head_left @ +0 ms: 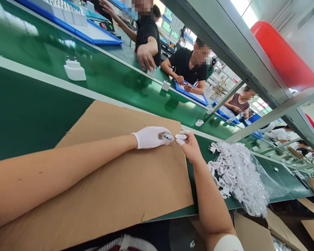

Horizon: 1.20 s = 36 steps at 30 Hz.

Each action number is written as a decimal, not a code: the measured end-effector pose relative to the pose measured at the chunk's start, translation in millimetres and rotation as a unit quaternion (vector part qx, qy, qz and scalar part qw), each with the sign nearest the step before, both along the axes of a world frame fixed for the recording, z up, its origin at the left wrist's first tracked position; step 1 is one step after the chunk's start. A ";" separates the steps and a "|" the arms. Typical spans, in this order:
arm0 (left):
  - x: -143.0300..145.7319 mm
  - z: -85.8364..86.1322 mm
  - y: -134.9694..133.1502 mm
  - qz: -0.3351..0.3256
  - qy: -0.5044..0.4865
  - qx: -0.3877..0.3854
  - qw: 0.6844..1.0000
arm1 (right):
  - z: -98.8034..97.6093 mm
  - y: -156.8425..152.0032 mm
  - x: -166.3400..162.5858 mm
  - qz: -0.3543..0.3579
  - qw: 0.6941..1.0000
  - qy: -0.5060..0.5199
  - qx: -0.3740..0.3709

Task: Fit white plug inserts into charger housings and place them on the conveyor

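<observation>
My left hand (150, 137), in a white glove, is closed around a white charger housing (167, 138). The open end of the housing faces right and shows circuit parts inside. Just to its right, my right hand (189, 144) pinches a small white oval cover (180, 136) between fingertips in white finger cots. A small gap lies between cover and housing. Both hands are above a brown cardboard sheet (125, 174) on the green bench.
Right of my forearm lies a clear plastic bag (253, 181) spilling many white plastic parts (226, 167). Beyond the cardboard a green conveyor (115, 78) carries white chargers (75, 69). Co-workers sit across it by blue trays (192, 93). A metal frame (240, 52) holding a red bin (282, 55) hangs overhead.
</observation>
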State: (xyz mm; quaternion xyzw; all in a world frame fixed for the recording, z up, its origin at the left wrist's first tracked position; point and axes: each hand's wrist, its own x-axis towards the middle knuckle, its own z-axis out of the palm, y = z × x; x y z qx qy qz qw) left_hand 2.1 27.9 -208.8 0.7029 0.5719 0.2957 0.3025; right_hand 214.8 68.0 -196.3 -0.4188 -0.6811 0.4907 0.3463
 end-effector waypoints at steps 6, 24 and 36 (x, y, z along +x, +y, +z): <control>8.5 3.9 -6.5 0.036 0.098 0.006 0.995 | 5.1 -8.8 -0.3 0.083 0.993 -0.005 -0.078; 11.7 1.8 -5.4 0.077 -0.001 -0.029 0.997 | -0.2 -10.6 -6.8 -0.026 0.942 -0.145 0.302; 13.0 1.7 -6.3 0.025 0.012 0.033 0.999 | 11.8 -19.5 -26.8 0.041 0.836 -0.347 0.423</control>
